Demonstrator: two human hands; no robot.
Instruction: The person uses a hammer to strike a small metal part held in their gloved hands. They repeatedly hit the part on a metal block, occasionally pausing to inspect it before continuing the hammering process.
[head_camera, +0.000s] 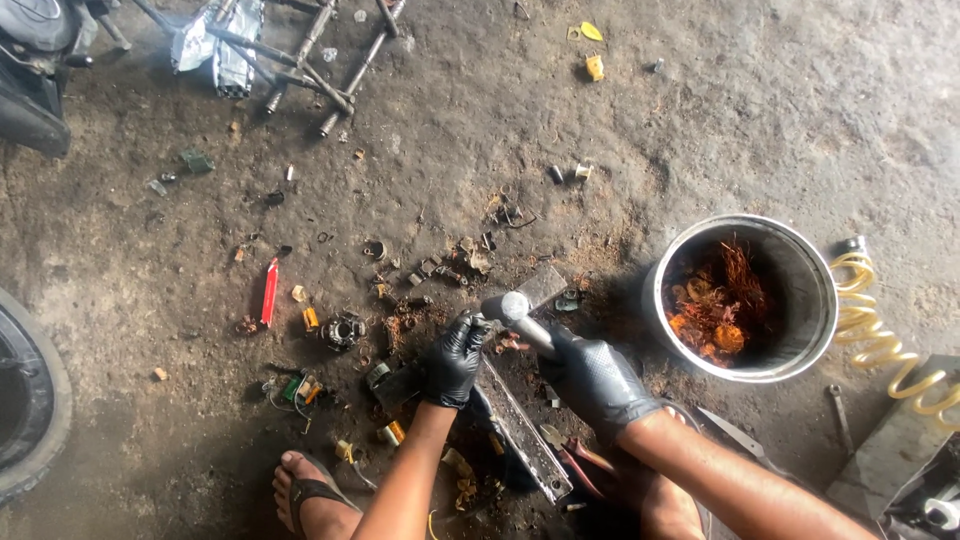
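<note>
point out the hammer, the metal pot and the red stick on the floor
hammer (512, 307), head view, on its steel head
metal pot (810, 268), head view, on its inner wall
red stick (269, 291), head view, on its middle

The left hand (452, 358) covers whatever small piece it pins. The hammer (520, 315) handle vanishes inside the right hand (595, 380). A tyre (25, 400) is cut by the left edge, and the floor scraps (440, 265) are too small to tell.
</note>
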